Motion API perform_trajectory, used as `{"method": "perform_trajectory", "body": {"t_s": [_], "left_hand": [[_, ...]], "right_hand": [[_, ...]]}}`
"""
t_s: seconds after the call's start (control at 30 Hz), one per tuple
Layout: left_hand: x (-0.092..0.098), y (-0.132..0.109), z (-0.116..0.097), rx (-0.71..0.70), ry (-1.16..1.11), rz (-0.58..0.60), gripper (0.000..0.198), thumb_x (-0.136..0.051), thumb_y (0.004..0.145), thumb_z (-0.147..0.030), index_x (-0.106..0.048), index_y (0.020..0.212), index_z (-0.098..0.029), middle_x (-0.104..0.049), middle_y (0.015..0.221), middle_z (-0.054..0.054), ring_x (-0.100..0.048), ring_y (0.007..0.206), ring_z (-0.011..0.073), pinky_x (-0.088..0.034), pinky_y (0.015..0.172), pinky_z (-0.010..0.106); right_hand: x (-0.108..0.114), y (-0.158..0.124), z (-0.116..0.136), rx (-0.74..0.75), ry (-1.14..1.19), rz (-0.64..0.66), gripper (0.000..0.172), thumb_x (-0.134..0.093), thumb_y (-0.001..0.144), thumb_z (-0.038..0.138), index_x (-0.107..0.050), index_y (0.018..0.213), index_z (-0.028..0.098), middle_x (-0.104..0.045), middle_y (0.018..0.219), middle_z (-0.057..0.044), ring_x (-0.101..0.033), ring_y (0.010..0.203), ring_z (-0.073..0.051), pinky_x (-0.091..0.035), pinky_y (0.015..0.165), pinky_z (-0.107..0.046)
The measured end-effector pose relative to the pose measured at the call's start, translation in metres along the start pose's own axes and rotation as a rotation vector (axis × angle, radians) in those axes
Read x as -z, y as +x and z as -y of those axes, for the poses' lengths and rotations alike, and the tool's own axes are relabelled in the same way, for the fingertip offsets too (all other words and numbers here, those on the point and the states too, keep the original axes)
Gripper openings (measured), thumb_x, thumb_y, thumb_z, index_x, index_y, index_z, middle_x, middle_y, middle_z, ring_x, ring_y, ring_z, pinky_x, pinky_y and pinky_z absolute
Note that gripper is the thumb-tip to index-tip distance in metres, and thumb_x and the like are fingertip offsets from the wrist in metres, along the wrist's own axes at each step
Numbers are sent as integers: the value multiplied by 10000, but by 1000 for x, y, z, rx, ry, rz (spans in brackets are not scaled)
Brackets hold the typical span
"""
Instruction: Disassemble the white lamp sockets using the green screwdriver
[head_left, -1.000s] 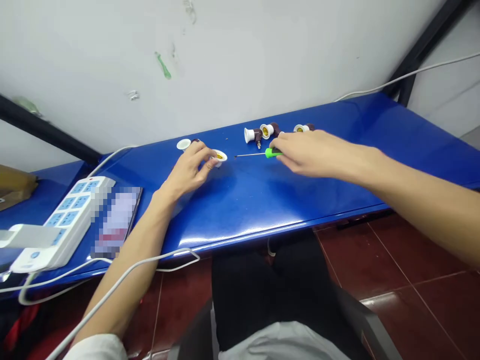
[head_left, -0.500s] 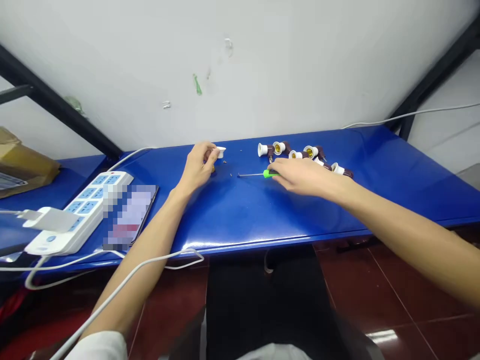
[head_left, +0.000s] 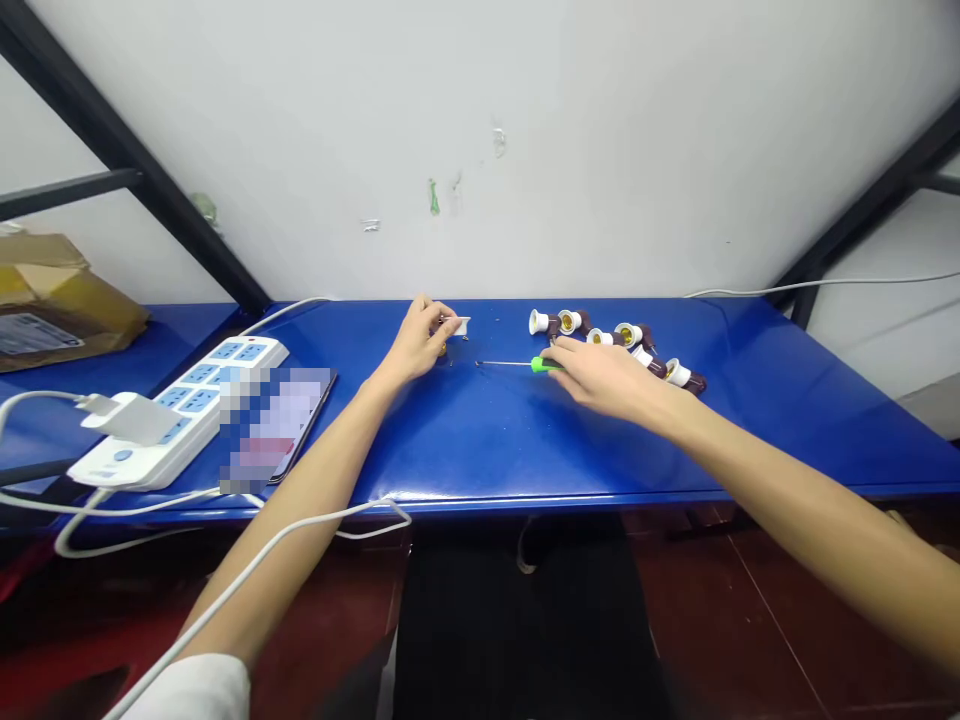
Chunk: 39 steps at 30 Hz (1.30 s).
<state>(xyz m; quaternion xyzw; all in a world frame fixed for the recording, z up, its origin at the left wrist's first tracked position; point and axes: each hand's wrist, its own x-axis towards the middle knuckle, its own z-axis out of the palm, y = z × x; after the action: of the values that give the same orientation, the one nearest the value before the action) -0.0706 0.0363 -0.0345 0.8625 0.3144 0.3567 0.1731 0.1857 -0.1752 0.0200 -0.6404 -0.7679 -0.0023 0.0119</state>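
Left hand [head_left: 418, 342]: you pinch a white socket piece [head_left: 464, 327] close to the back edge of the blue desk [head_left: 480, 440].
Right hand [head_left: 600, 376]: you grasp a screwdriver [head_left: 537, 364], shaft pointing left, tip short of that piece.
Sockets [head_left: 598, 338]: grouped beside your right hand.
Front edge: well apart from both hands, blue surface spanning between.
Left side: phone [head_left: 300, 415] and power strip [head_left: 187, 412] beside your left forearm.

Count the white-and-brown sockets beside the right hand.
6 visible: two sockets at left, two beyond the right hand, two further right; the hand may hide more.
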Motion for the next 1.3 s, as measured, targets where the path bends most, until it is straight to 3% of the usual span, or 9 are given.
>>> {"method": "perform_trajectory", "body": {"t_s": [0.17, 0.27, 0.37, 0.5, 0.57, 0.67, 0.8, 1.0, 1.3], "left_hand": [[-1, 0, 2, 26, -79, 123, 145, -662, 989, -318, -704, 986, -180, -550, 1045, 55, -549, 833, 156, -523, 839, 332], [-5, -1, -1, -27, -94, 179, 111, -647, 987, -289, -677, 989, -182, -579, 1021, 55, -554, 855, 162, -513, 868, 337], [-10, -5, -11, -96, -111, 165, 163, -608, 1013, -344, -655, 976, -192, -608, 972, 57, -560, 902, 183, -503, 902, 350], [-16, -12, -30, -50, -232, 106, 329, -610, 1011, -526, -639, 980, -200, -655, 1006, 66, -556, 839, 172, -494, 790, 326], [-20, -15, -39, 26, -334, 71, 431, -639, 977, -632, -647, 974, -201, -672, 994, 59, -557, 804, 162, -488, 746, 315], [-25, -17, -47, 116, -476, 19, 528, -703, 906, -719, -679, 978, -196, -694, 958, 49, -590, 813, 164, -496, 749, 311], [-30, -18, -52, 194, -529, 14, 561, -722, 886, -737, -728, 1003, -188, -709, 888, 44, -606, 777, 165, -491, 697, 300], [-31, -17, -52, 55, -324, 68, 532, -668, 943, -712, -774, 1012, -195, -710, 927, 47, -580, 744, 144, -490, 700, 296], [-29, -15, -38, -60, -299, 252, 487, -681, 943, -687, -823, 1073, -240, -637, 971, 53, -563, 783, 153, -477, 678, 295]], "right_hand": [[-8, 12, -18, -155, 329, -196, 268, -490, 1087, 270, -687, 1236, 167, -736, 1246, -149, -704, 1057, -283, -521, 839, -376], [-20, 37, -17, -312, 764, -268, 107, -622, 1016, 280, -672, 1048, 191, -726, 943, -59, -662, 818, -203, -495, 687, -301], [-34, 66, -3, -318, 1238, -214, 271, -755, 951, 402, -559, 884, 228, -515, 649, 47, -490, 543, -129, -354, 462, -238], [-46, 88, 12, -115, 1545, -175, 526, -868, 805, 639, -564, 832, 211, -610, 765, -14, -635, 642, -149, -393, 417, -216], [-49, 89, 13, -24, 1593, -132, 593, -882, 750, 709, -605, 878, 200, -643, 775, -27, -646, 666, -155, -402, 418, -211], [-54, 86, 9, 33, 1592, -138, 620, -898, 733, 707, -626, 979, 207, -637, 693, 14, -530, 551, -111, -363, 416, -209], [-57, 86, 9, 23, 1573, -183, 605, -910, 729, 691, -549, 890, 233, -612, 663, 41, -477, 506, -85, -332, 414, -205], [-57, 87, 11, -41, 1539, -222, 619, -880, 762, 722, -484, 818, 249, -561, 609, 48, -518, 524, -103, -341, 407, -200], [-57, 80, -10, 44, 1421, -72, 572, -910, 782, 628, -487, 811, 245, -582, 647, 44, -485, 529, -99, -341, 437, -219]]}}
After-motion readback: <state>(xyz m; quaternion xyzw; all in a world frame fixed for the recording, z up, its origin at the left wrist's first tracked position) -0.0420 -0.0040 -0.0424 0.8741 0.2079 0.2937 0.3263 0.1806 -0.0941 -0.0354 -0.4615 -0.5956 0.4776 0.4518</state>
